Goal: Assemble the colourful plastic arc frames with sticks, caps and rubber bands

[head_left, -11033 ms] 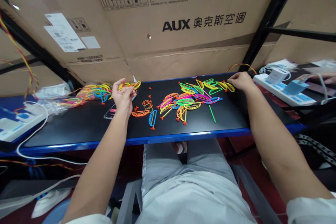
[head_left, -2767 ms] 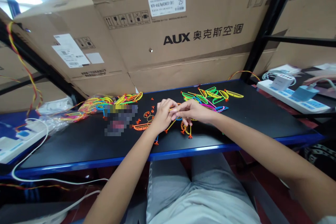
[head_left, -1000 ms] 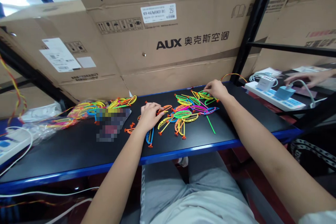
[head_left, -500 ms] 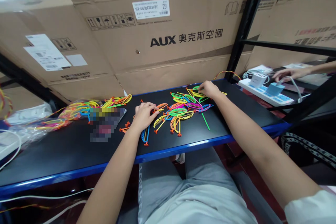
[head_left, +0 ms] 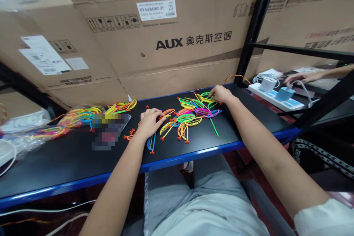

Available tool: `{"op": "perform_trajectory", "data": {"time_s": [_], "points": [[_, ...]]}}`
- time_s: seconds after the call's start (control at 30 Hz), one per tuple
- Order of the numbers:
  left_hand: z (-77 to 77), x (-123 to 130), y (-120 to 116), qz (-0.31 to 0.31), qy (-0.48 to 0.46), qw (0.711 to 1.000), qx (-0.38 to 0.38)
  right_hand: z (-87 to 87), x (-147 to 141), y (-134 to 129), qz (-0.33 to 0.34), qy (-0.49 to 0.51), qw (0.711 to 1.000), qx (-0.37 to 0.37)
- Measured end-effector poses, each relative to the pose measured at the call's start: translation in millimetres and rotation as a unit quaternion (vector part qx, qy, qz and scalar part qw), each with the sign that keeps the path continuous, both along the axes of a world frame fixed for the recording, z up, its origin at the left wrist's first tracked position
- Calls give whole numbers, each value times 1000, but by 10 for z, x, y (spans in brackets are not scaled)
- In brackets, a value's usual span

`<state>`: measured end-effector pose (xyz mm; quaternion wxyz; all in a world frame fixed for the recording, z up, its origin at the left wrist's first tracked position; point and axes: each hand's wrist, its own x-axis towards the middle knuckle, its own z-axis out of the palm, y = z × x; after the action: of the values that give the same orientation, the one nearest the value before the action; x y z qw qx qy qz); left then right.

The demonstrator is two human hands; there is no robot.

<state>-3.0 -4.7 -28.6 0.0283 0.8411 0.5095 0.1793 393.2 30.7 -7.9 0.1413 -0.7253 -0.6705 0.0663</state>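
Note:
Neon plastic arc pieces with thin rods and orange pins (head_left: 190,117) lie in a tangled heap on the black tabletop (head_left: 63,166). My left hand (head_left: 149,123) rests palm-down at the heap's left end, with its fingers by an orange arc (head_left: 168,111). Below that hand lies a blue arc piece (head_left: 151,142). My right hand (head_left: 221,94) is at the far end of the heap, its fingertips down on yellow-green pieces (head_left: 207,99). Neither hand visibly lifts anything, and the fingers hide what is under them.
A plastic bag with more neon pieces (head_left: 80,120) and a pixelated flat object (head_left: 109,132) lie left. Large AUX cardboard boxes (head_left: 166,44) stand behind the table. A co-worker's hand (head_left: 302,78) reaches beyond a power strip (head_left: 272,97) at right.
My hands, together over the heap's middle earlier, are now apart at its two ends. The view has shifted slightly left, and the co-worker's hand has appeared near the power strip.

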Motion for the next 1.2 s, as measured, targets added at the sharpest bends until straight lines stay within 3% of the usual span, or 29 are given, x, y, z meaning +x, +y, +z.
{"op": "perform_trajectory", "data": {"time_s": [0.37,0.5,0.63,0.73,0.83,0.87,0.93,1.0,1.03,1.13,1.2], "points": [[-16,-18,21,-3,-6,1000,6,-14,-2,25,31,21,999,23],[39,-5,-20,10,-17,1000,8,66,32,-26,13,78,995,61],[94,23,-53,16,-83,996,34,127,-178,-85,38,187,976,100],[108,106,-74,-9,-184,982,38,124,-518,-178,119,297,944,83],[98,239,-122,-92,-307,947,-27,78,-878,-328,207,376,903,31],[93,285,-148,-121,-331,934,-51,59,-978,-381,237,412,880,2],[86,363,-212,-161,-341,924,-66,25,-1133,-473,291,515,801,-91],[82,410,-278,-167,-329,928,-48,0,-1231,-536,315,579,735,-156],[82,421,-307,-164,-321,932,-31,-9,-1261,-556,318,596,717,-172],[78,421,-367,-156,-309,938,17,-20,-1304,-586,315,621,692,-192],[72,409,-382,-152,-305,939,33,-17,-1310,-593,313,622,692,-189]]}}
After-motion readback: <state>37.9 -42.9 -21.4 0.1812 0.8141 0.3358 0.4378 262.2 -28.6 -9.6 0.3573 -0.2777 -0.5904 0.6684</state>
